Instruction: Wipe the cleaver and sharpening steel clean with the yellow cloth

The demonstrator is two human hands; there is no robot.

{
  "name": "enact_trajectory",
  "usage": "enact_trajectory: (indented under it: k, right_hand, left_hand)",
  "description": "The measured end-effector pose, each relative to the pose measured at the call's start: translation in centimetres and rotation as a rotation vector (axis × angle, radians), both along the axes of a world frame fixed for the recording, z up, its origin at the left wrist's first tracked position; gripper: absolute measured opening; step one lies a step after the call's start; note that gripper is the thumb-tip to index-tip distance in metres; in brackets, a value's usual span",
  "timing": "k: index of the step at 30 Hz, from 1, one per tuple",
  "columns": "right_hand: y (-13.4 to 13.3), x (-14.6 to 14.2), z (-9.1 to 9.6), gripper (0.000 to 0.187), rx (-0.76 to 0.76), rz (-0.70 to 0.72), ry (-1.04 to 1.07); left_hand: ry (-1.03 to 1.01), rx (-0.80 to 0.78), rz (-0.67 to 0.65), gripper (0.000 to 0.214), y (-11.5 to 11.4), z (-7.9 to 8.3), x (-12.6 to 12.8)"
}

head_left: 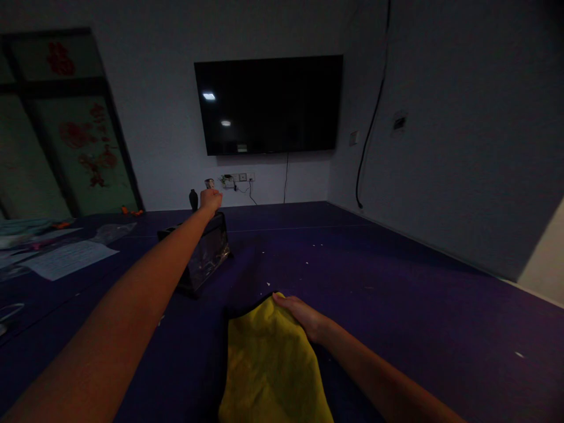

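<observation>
A yellow cloth (271,370) lies on the dark purple surface (388,276) close in front of me. My right hand (302,315) rests on the cloth's far right corner, fingers curled onto its edge. My left arm stretches far forward; my left hand (210,200) is closed in a fist over the far top edge of a dark box-shaped appliance with a glass front (200,255). What the fist holds, if anything, is hidden. A small dark bottle (193,200) stands just left of that hand.
A black wall-mounted TV (268,104) hangs ahead, with sockets and cables (238,178) below it. Papers and plastic wrapping (66,252) lie at the left. A dark sliding door with red decorations (74,135) stands far left. Small white crumbs dot the surface.
</observation>
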State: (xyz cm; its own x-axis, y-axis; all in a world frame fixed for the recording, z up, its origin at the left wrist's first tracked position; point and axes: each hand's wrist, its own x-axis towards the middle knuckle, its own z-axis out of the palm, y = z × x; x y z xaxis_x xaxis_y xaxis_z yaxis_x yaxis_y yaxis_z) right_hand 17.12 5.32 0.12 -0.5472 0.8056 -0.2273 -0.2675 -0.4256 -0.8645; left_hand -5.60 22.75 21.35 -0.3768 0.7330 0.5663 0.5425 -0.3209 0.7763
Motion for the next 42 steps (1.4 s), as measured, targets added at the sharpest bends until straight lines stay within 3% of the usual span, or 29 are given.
enact_trajectory:
  k: [6, 10, 12, 14, 16, 17, 19, 22, 24, 27, 29, 32, 34, 38, 42]
  right_hand:
    - [-0.1, 0.1, 0.2, 0.038, -0.006, 0.006, 0.017]
    - [-0.4, 0.0, 0.7, 0.038, -0.027, -0.005, 0.019]
    - [-0.6, -0.1, 1.0, 0.036, -0.057, -0.005, 0.033]
    - [-0.8, -0.1, 1.3, 0.037, -0.105, 0.008, 0.063]
    - [-0.9, -0.1, 1.6, 0.039, -0.159, 0.021, 0.092]
    - [-1.0, -0.1, 1.6, 0.039, -0.183, 0.025, 0.100]
    - [-1.1, 0.0, 1.8, 0.039, -0.219, 0.030, 0.106]
    - [-1.3, 0.1, 2.0, 0.041, -0.197, 0.050, 0.191]
    - [-1.6, 0.1, 2.3, 0.043, -0.142, 0.069, 0.291]
    - [-1.8, -0.1, 2.3, 0.053, -0.140, 0.149, 0.288]
    - [-1.8, -0.3, 2.0, 0.054, -0.127, 0.154, 0.203]
    - [-1.6, -0.5, 1.5, 0.033, 0.032, -0.040, 0.124]
    - [-1.3, -0.5, 1.3, 0.026, 0.104, -0.159, 0.113]
    - [-0.7, -0.3, 1.3, 0.026, 0.140, -0.264, 0.119]
    - [-0.7, -0.3, 1.8, 0.029, 0.182, -0.335, 0.097]
  left_hand:
    - [-0.004, 0.164, -0.026, 0.018, -1.5, 7.2, 0.8]
    - [0.050, 0.284, -0.057, 0.032, -3.8, 12.5, 1.7]
    - [0.088, 0.335, -0.059, 0.040, -5.5, 14.2, 2.2]
    - [0.220, 0.450, -0.046, 0.051, -7.8, 14.5, 2.9]
    - [0.411, 0.617, -0.029, 0.050, -10.6, 12.7, 3.7]
    - [0.478, 0.681, -0.051, 0.044, -12.1, 11.0, 4.2]
    - [0.478, 0.738, -0.162, 0.033, -15.0, 6.1, 5.2]
    - [0.440, 0.665, -0.376, 0.031, -18.9, -3.0, 6.2]
    - [0.580, 0.547, -0.584, 0.022, -20.8, -8.4, 6.4]
    - [0.900, 0.406, -0.801, 0.028, -22.9, -13.8, 6.2]
    - [1.070, 0.362, -0.866, 0.029, -23.8, -15.7, 6.0]
    - [1.198, 0.396, -0.907, 0.028, -24.4, -17.3, 5.9]
    - [1.161, 0.389, -0.922, 0.028, -24.4, -18.0, 6.0]
    - [0.762, 0.182, -0.939, 0.028, -24.0, -18.9, 6.3]
    - [0.133, -0.137, -0.742, 0.016, -24.1, -19.7, 7.0]
